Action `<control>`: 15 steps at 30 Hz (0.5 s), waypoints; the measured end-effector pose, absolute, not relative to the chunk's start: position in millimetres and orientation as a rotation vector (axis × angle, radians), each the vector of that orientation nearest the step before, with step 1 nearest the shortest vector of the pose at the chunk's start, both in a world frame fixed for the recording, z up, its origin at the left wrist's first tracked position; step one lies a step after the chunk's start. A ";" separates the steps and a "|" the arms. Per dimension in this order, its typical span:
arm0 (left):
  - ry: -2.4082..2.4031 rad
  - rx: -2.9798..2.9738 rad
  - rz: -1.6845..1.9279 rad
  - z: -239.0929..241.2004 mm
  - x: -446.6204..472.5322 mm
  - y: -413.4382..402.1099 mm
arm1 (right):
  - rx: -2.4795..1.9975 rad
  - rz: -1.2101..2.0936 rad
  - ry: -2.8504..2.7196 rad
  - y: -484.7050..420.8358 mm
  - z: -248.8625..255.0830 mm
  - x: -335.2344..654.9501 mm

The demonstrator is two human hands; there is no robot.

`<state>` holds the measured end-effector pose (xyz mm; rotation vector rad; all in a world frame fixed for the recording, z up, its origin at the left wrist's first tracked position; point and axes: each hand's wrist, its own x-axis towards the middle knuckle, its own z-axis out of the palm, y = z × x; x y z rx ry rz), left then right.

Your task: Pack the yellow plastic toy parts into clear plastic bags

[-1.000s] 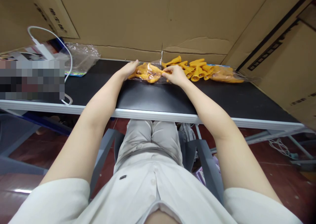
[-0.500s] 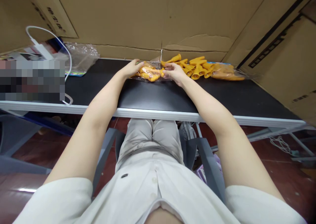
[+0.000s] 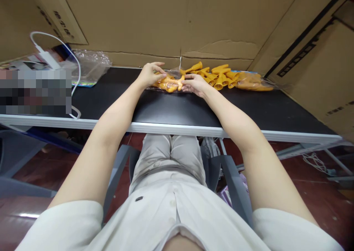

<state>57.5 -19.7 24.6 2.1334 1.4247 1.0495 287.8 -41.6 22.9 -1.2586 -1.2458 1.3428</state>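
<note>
A clear plastic bag [image 3: 172, 89] with several yellow horn-shaped pieces [image 3: 163, 84] inside lies on the black table, between my hands. My left hand [image 3: 149, 75] holds the bag's left end, its thumb over the bag and its index finger lifted and stretched out. At the bag's right end, my right hand [image 3: 195, 84] pinches an orange-yellow piece with a forked tip [image 3: 181, 82]. The fingers under each hand are partly hidden. Just beyond my right hand is a heap of loose yellow horn-shaped pieces [image 3: 218, 76].
To the heap's right lies another filled clear bag [image 3: 256, 82]. An empty-looking plastic bag [image 3: 92, 65], a white cable [image 3: 79, 65] and a blurred-out patch are at the left. Cardboard [image 3: 155, 18] walls the back of the black table [image 3: 177, 109].
My left index finger has lifted away from the bag. The forked piece at my right fingertips now stands more clearly in view, at the bag's right end.
</note>
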 end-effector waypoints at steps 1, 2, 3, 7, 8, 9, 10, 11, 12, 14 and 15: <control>1.430 2.114 1.064 27.1 60.8 -23.3 | -1.230 1.346 -1.240 -40.2 22.3 286.0; 1.431 2.095 1.082 29.2 63.7 -26.3 | -1.202 1.350 -1.238 -38.9 21.7 284.0; 1.428 2.079 1.098 30.8 66.0 -28.6 | -1.179 1.354 -1.240 -37.8 21.0 282.0; 1.412 2.063 1.114 31.1 68.1 -29.7 | -1.201 1.340 -1.370 -35.3 17.1 276.9; 1.406 2.069 1.113 29.9 66.6 -27.9 | -1.230 1.315 -1.420 -35.2 16.0 276.5; 1.402 2.073 1.123 28.3 64.2 -25.4 | -1.257 1.284 -1.464 -35.3 15.0 276.4; 1.402 2.076 1.147 26.5 61.2 -22.3 | -1.281 1.254 -1.495 -35.7 14.3 276.5; 1.410 2.077 1.173 24.6 57.5 -18.7 | -1.296 1.225 -1.512 -36.2 13.8 276.6; 1.431 2.079 1.192 22.6 53.6 -15.0 | -1.304 1.204 -1.520 -36.8 13.5 276.8; 1.505 2.087 1.185 18.7 45.6 -8.1 | -1.303 1.186 -1.531 -37.6 13.1 277.3; 1.548 2.091 1.152 16.9 42.2 -5.3 | -1.299 1.184 -1.537 -37.7 13.0 277.7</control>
